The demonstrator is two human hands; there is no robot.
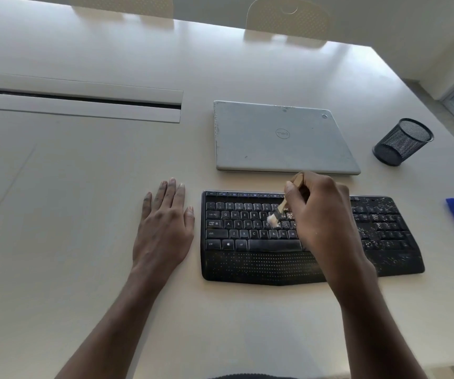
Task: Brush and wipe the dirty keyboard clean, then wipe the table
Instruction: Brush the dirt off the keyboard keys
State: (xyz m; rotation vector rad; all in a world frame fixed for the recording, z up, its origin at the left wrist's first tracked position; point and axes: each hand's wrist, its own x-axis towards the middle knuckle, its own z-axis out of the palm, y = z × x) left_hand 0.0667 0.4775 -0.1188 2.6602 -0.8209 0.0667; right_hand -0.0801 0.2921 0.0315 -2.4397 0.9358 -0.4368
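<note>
While the right hand [319,214] grips the brush [282,205] by its wooden handle, soft bristles on middle keys of the keyboard [250,258], left hand [165,228] lies flat and open on the table [78,192] beside it; brush looks light, keyboard rigid but likely slides unless braced.

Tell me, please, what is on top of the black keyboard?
White specks dot the right side of the black curved keyboard; a small wooden-handled brush, held by the right hand, touches the middle keys with pale bristles. The hand hides the keys beneath it.
</note>
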